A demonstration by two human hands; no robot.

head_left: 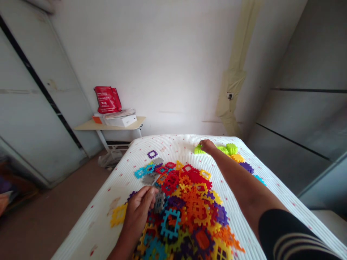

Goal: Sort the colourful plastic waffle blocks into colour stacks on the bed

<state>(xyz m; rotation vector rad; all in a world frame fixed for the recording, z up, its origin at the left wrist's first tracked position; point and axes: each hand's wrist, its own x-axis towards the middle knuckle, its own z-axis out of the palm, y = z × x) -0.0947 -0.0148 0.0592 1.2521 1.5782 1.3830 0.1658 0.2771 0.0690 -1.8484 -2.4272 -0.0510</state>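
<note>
My left hand (140, 204) is at the left edge of a heap of plastic interlocking blocks (187, 195), its fingers curled and the thumb close to the index finger. Its fingertips meet a grey interlocking block (159, 201); whether they grip it is hard to see. Toward the far edge of the bed-like surface, my right hand (208, 145) is closed over a lime green interlocking block (199, 150), its fingers bent down and partly hidden. Beside it, more lime green blocks (231, 148) stand stacked, partly behind my forearm.
Yellow-orange (237, 158), purple (246, 167) and blue blocks (259, 179) form a row along the right edge. A purple frame (152, 154) lies apart from the heap. A small table (135, 124) with a red bag (107, 100) and boxes stands at back left.
</note>
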